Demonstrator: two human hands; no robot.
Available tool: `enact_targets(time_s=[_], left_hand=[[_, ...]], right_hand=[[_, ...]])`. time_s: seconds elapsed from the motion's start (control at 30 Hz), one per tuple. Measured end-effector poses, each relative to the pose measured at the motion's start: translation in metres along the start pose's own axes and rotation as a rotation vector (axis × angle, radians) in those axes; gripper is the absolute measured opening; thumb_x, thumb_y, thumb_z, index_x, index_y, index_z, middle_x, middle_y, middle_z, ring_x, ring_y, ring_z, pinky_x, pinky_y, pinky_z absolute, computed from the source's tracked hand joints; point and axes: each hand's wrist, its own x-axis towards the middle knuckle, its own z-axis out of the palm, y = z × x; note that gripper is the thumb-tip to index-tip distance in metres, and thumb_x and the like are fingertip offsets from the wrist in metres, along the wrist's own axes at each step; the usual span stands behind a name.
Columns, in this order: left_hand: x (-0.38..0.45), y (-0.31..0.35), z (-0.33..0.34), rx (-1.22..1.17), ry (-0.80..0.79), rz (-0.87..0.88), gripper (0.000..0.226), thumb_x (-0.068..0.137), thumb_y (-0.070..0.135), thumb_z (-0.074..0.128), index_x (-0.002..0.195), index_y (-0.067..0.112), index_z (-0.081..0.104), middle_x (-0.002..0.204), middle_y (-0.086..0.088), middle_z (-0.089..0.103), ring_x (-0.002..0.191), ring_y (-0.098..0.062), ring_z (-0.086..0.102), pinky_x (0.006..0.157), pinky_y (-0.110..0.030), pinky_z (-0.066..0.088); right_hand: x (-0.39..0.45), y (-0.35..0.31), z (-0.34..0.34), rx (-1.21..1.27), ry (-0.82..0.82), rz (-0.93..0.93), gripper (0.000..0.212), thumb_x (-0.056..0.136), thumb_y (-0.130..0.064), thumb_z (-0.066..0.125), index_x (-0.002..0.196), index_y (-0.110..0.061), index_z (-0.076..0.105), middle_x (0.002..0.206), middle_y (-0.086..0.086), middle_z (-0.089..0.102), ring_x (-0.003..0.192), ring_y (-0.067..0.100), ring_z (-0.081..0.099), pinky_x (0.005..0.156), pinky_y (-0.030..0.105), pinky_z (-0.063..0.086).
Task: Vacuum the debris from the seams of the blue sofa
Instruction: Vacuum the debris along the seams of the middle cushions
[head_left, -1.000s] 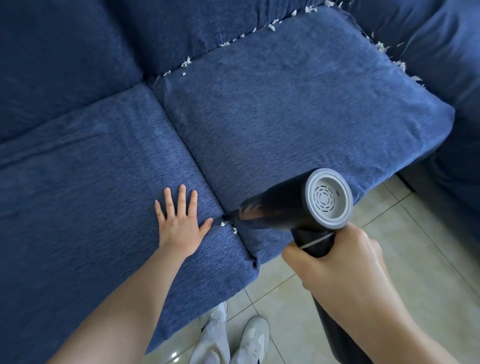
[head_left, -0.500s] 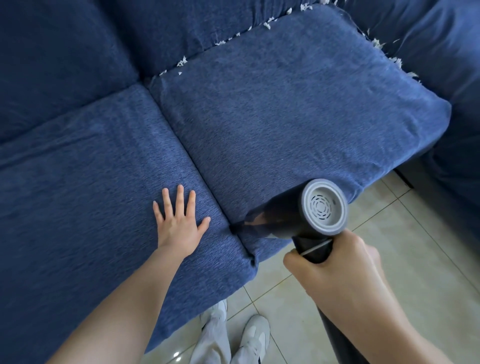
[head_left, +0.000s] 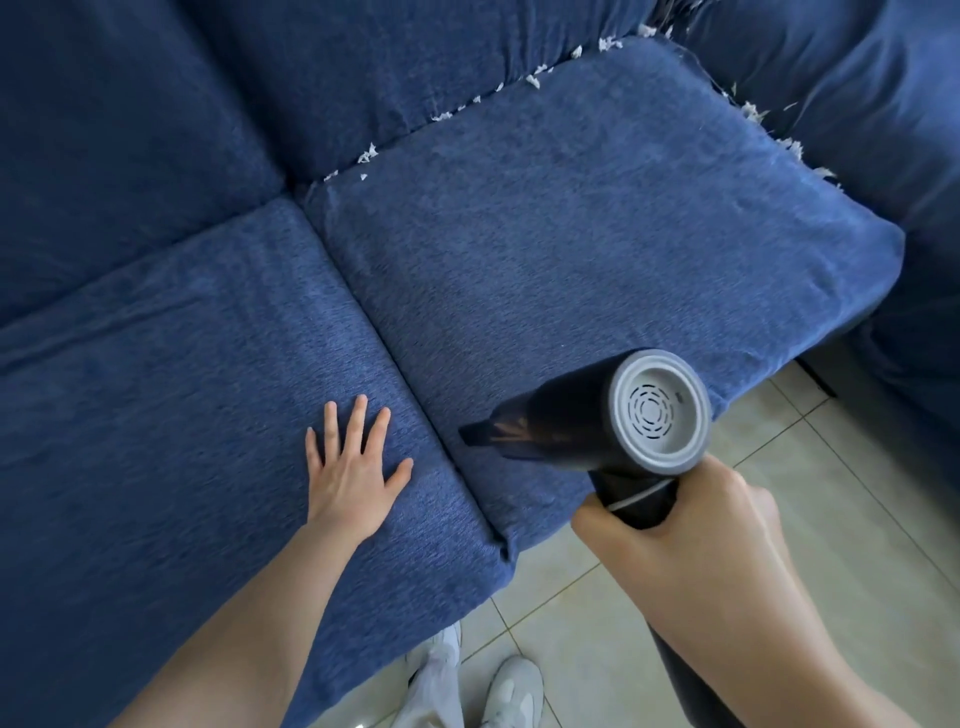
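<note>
No words, labels, brands or numbers can be read. The grey end cap of the vacuum (head_left: 658, 413) carries one small dark mark near its rim — too small and blurred to make out.

Home: blue sofa (head_left: 571, 249), tiled floor (head_left: 841, 499)

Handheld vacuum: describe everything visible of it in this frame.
The handheld vacuum has a dark, glossy barrel body with a grey round rear cap bearing dashed concentric vent slots. Its barrel tapers to a narrow dark nozzle pointing left, low over the right seat cushion beside the seam between cushions; contact cannot be told. The right hand grips its dark handle below the body. The left hand does not touch it.
</note>
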Motion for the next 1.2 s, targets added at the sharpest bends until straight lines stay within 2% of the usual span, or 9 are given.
enact_targets(time_s=[0.13, 0.23, 0.37, 0.53, 0.67, 0.8, 0.93, 1.03, 1.2], left_hand=[[0.013, 0.004, -0.010, -0.008, -0.039, -0.037, 0.069, 0.096, 0.057, 0.031, 0.154, 0.027, 0.010, 0.162, 0.001, -0.010, 0.146, -0.031, -0.019, 0.117, -0.054, -0.005], [0.037, 0.003, -0.021, 0.006, -0.054, -0.045, 0.066, 0.098, 0.055, 0.025, 0.154, 0.027, 0.005, 0.161, 0.004, -0.014, 0.145, -0.030, -0.021, 0.117, -0.053, -0.006], [0.073, -0.006, -0.032, -0.010, -0.060, -0.048, 0.063, 0.099, 0.051, 0.024, 0.154, 0.024, 0.008, 0.162, 0.008, -0.005, 0.147, -0.024, -0.017, 0.117, -0.055, -0.005], [0.119, -0.026, -0.047, -0.069, 0.006, -0.040, 0.059, 0.101, 0.042, 0.031, 0.154, 0.021, 0.017, 0.162, 0.006, 0.006, 0.148, -0.018, -0.012, 0.119, -0.051, -0.004], [0.175, -0.036, -0.069, -0.122, 0.018, -0.082, 0.060, 0.101, 0.043, 0.029, 0.154, 0.023, 0.009, 0.162, 0.006, 0.001, 0.149, -0.021, -0.009, 0.120, -0.049, -0.001], [0.227, -0.035, -0.086, -0.179, 0.032, -0.063, 0.063, 0.101, 0.042, 0.031, 0.154, 0.023, 0.003, 0.162, 0.006, -0.001, 0.149, -0.021, -0.006, 0.121, -0.046, 0.001], [0.270, -0.022, -0.098, -0.235, 0.053, -0.041, 0.066, 0.101, 0.042, 0.032, 0.154, 0.015, 0.002, 0.162, 0.000, -0.005, 0.149, -0.020, -0.006, 0.121, -0.040, 0.002], [0.287, -0.010, -0.102, -0.273, 0.055, -0.074, 0.074, 0.100, 0.047, 0.030, 0.153, 0.011, -0.007, 0.161, -0.005, -0.013, 0.148, -0.022, -0.011, 0.121, -0.040, 0.000], [0.290, 0.013, -0.095, -0.245, 0.037, -0.157, 0.082, 0.089, 0.058, 0.007, 0.150, 0.005, -0.013, 0.158, -0.012, -0.021, 0.147, -0.029, -0.016, 0.120, -0.043, -0.002]], right_hand=[[0.023, -0.013, -0.001, 0.063, -0.031, 0.036, 0.019, 0.061, -0.033, 0.068, 0.067, -0.019, 0.056, 0.056, 0.001, 0.065, 0.064, 0.016, 0.063, 0.051, 0.024, 0.039], [0.049, -0.024, 0.006, 0.113, -0.029, 0.046, 0.022, 0.060, -0.038, 0.067, 0.064, -0.019, 0.056, 0.053, 0.001, 0.065, 0.063, 0.018, 0.064, 0.053, 0.026, 0.041], [0.086, -0.043, 0.016, 0.154, -0.010, 0.048, 0.027, 0.059, -0.043, 0.064, 0.066, -0.019, 0.054, 0.057, 0.002, 0.065, 0.070, 0.025, 0.069, 0.061, 0.029, 0.046], [0.141, -0.077, 0.025, 0.195, -0.051, 0.038, 0.018, 0.067, -0.032, 0.066, 0.069, -0.015, 0.061, 0.061, 0.004, 0.069, 0.066, 0.011, 0.064, 0.050, 0.020, 0.041], [0.198, -0.112, 0.041, 0.246, -0.058, -0.008, 0.017, 0.070, -0.028, 0.067, 0.070, -0.011, 0.062, 0.062, 0.007, 0.069, 0.070, 0.021, 0.069, 0.054, 0.026, 0.046], [0.250, -0.147, 0.058, 0.273, -0.051, -0.049, 0.018, 0.071, -0.029, 0.066, 0.071, -0.012, 0.061, 0.065, 0.008, 0.069, 0.071, 0.023, 0.070, 0.051, 0.022, 0.046], [0.293, -0.176, 0.071, 0.278, -0.015, -0.072, 0.022, 0.071, -0.032, 0.068, 0.071, -0.011, 0.062, 0.064, 0.007, 0.069, 0.077, 0.027, 0.069, 0.064, 0.029, 0.048], [0.312, -0.190, 0.075, 0.272, -0.026, -0.074, 0.019, 0.074, -0.027, 0.069, 0.071, -0.010, 0.062, 0.063, 0.008, 0.070, 0.075, 0.026, 0.069, 0.063, 0.029, 0.050], [0.325, -0.204, 0.086, 0.284, -0.071, -0.054, 0.020, 0.073, -0.026, 0.068, 0.067, -0.009, 0.061, 0.058, 0.008, 0.068, 0.065, 0.022, 0.069, 0.052, 0.024, 0.049]])
